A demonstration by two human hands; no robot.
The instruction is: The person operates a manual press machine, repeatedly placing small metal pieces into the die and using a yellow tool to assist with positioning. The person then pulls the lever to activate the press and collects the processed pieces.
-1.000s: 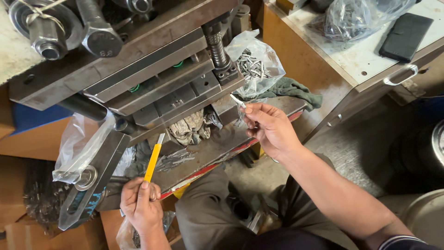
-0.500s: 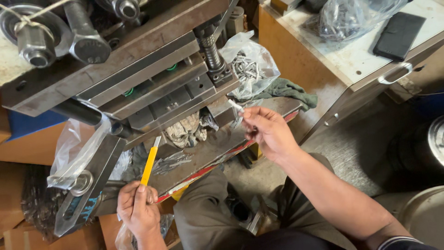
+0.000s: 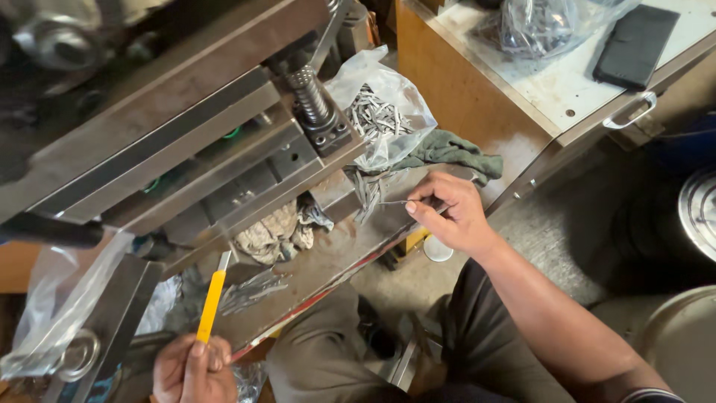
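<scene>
Workshop, concrete floor, seen from above. Big steel press [image 3: 186, 142] fills the upper left, layered plates, a coiled spring post [image 3: 312, 93] at its front corner. Below it a worn metal bench plate [image 3: 328, 257] runs diagonally, red edge along the near side. Upper right: wooden cabinet with a pale top [image 3: 552, 75], drawer handle on its side, a flat black case [image 3: 634, 45] and a clear bag lying on top. Person's legs in dark trousers under the bench.

Clear plastic bag [image 3: 384, 112] of small metal pieces sits on the bench just beside the spring post, green cloth [image 3: 451, 153] next to it. A dirty rag [image 3: 276, 231] lies under the press's lower plate. Another clear bag [image 3: 56, 306] hangs at far left. Loose metal slivers [image 3: 250, 291] are scattered on the bench near the tool.

Right hand [image 3: 451, 213] is over the bench's right end, thumb and forefinger pinched on a thin metal piece [image 3: 391, 202], pointing left toward the press, other fingers curled. Left hand [image 3: 194, 369] at the bottom edge, closed in a fist round the lower end of a yellow-handled tool [image 3: 211, 304], its tip up near the press's lower plate.
</scene>
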